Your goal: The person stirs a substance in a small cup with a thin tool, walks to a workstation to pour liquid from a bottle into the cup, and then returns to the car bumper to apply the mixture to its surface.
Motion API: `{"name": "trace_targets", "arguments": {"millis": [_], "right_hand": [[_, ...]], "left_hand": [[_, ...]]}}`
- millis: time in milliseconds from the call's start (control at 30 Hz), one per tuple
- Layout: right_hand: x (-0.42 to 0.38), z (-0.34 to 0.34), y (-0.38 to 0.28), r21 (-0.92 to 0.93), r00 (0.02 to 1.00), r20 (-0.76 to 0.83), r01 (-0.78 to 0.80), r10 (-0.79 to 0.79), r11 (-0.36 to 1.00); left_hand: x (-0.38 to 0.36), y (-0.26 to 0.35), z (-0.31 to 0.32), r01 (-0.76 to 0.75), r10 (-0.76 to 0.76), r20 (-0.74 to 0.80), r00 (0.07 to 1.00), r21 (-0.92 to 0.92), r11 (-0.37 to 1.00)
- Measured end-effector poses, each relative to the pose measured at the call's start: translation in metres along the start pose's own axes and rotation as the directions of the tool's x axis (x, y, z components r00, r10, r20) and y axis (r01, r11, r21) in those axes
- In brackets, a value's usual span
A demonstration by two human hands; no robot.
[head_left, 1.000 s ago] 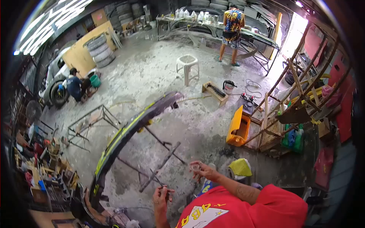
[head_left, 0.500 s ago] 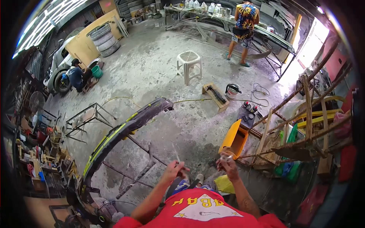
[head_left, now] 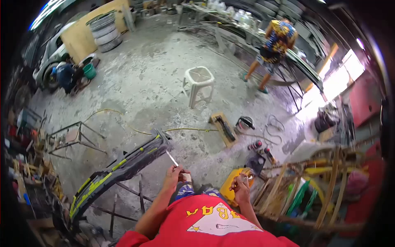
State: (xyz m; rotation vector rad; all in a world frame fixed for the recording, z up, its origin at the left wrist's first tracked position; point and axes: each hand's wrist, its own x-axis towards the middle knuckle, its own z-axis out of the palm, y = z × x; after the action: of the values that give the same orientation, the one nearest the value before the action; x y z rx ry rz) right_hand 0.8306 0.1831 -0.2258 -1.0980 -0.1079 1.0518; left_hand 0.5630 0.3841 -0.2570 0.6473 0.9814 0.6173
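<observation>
1. Pinching a thin pale tool [head_left: 172,158], the left hand [head_left: 177,175] is closed near the curved panel's [head_left: 123,164] upper end; contact is unclear.
2. The right hand [head_left: 241,186] curls around a small shiny object [head_left: 249,177], near the yellow container [head_left: 227,190].

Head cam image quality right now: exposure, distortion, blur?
Head view: strong fisheye bending, black vignette at the corners; doorway blown out. Head view: clutter at left dim and soft, stool clearer. Head view: pale strip in left hand readable; item in right hand too small to identify.
</observation>
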Motion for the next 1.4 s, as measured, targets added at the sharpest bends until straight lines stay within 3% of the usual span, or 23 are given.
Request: {"name": "trace_targets", "arguments": {"millis": [167, 233, 400, 433, 467, 533, 633, 767, 833, 933, 1033, 1133, 1200, 1233, 1400], "right_hand": [[0.188, 0.075, -0.054, -0.055, 0.996, 0.084, 0.031, -0.026, 0.998], [0.245, 0.092, -0.062, 0.027, 0.998, 0.044, -0.054, 0.053, 0.998], [0.402, 0.142, -0.084, -0.071, 0.989, 0.080, -0.120, 0.125, 0.990], [0.433, 0.165, -0.097, -0.078, 0.987, 0.087, -0.129, 0.135, 0.989], [0.461, 0.191, -0.109, -0.226, 0.978, 0.143, -0.115, 0.149, 0.967], [0.531, 0.231, -0.118, -0.485, 0.924, 0.289, -0.086, 0.252, 0.871], [0.598, 0.339, -0.132, -0.605, 0.879, 0.371, -0.016, 0.300, 0.796], [0.692, 0.441, -0.115, -0.643, 0.820, 0.391, -0.081, 0.417, 0.761], [0.737, 0.480, -0.095, -0.623, 0.798, 0.414, -0.103, 0.439, 0.775], [0.800, 0.548, -0.054, -0.598, 0.783, 0.428, -0.128, 0.451, 0.791], [0.860, 0.639, -0.013, -0.596, 0.789, 0.408, -0.151, 0.460, 0.788], [0.911, 0.751, 0.015, -0.626, 0.772, 0.400, -0.165, 0.495, 0.762], [0.950, 0.828, 0.013, -0.634, 0.790, 0.392, -0.140, 0.472, 0.761], [0.963, 0.851, 0.012, -0.657, 0.786, 0.407, -0.101, 0.465, 0.747], [1.058, 0.927, 0.011, -0.544, 0.870, 0.340, -0.128, 0.358, 0.829]], "left_hand": [[0.139, 0.122, -0.003, -0.091, 0.091, 0.007, 0.996, 0.070, 0.993], [0.191, 0.161, -0.018, -0.099, 0.104, -0.083, 0.991, 0.068, 0.993], [0.305, 0.225, -0.073, -0.157, 0.139, -0.367, 0.920, -0.019, 0.987], [0.330, 0.227, -0.089, -0.186, 0.112, -0.403, 0.909, -0.151, 0.971], [0.347, 0.238, -0.091, -0.219, 0.079, -0.438, 0.896, -0.278, 0.935], [0.372, 0.259, -0.082, -0.274, 0.110, -0.476, 0.872, -0.291, 0.916], [0.397, 0.277, -0.064, -0.327, 0.082, -0.558, 0.826, -0.354, 0.876], [0.439, 0.317, -0.071, -0.292, -0.005, -0.530, 0.848, -0.475, 0.830], [0.470, 0.334, -0.093, -0.350, -0.062, -0.609, 0.791, -0.533, 0.770], [0.520, 0.374, -0.146, -0.363, -0.079, -0.636, 0.768, -0.534, 0.764], [0.581, 0.455, -0.214, -0.375, -0.084, -0.647, 0.757, -0.537, 0.756], [0.638, 0.591, -0.260, -0.349, 0.039, -0.622, 0.782, -0.385, 0.855], [0.692, 0.680, -0.295, -0.275, 0.153, -0.567, 0.810, -0.137, 0.952], [0.716, 0.719, -0.309, -0.233, 0.134, -0.542, 0.829, -0.117, 0.965], [0.873, 0.909, -0.349, -0.228, 0.334, -0.434, 0.837, 0.279, 0.933]]}}
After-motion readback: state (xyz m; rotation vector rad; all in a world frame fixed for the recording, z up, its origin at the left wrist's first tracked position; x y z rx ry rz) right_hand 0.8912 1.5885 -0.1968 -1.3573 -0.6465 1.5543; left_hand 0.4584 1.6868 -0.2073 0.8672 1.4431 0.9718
